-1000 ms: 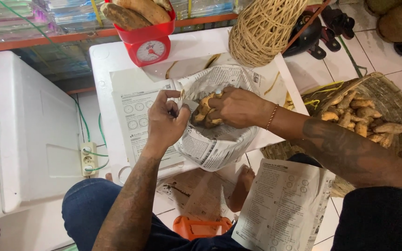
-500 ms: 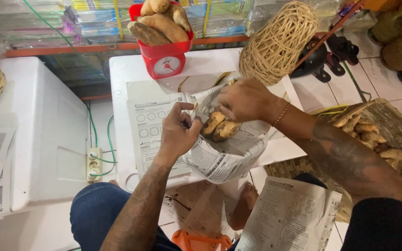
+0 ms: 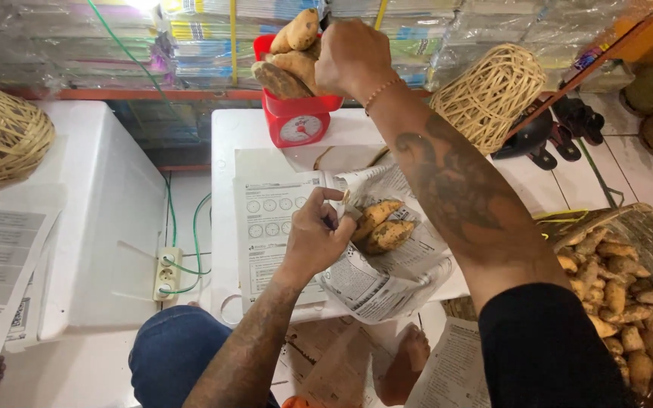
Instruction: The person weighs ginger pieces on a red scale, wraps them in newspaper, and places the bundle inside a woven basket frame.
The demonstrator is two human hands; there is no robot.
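The left hand (image 3: pixel 313 236) has its grip pinched shut on the edge of a newspaper bag (image 3: pixel 387 266) holding 2 roots (image 3: pixel 382 227) above the white tabletop (image 3: pixel 224 151). The right hand (image 3: pixel 351 57) is curled closed over roots on the red scale (image 3: pixel 296 121).

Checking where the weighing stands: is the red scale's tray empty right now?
No, the red scale has several brown tubers piled on its tray, with the right hand on them.

Left hand low and pinched, right hand raised far forward
Left hand (image 3: pixel 313 240) fingers curled, thumb pressed to fingertips, forearm bare; right hand (image 3: pixel 351 57) knuckles up, fingers bent down, tattooed forearm extended
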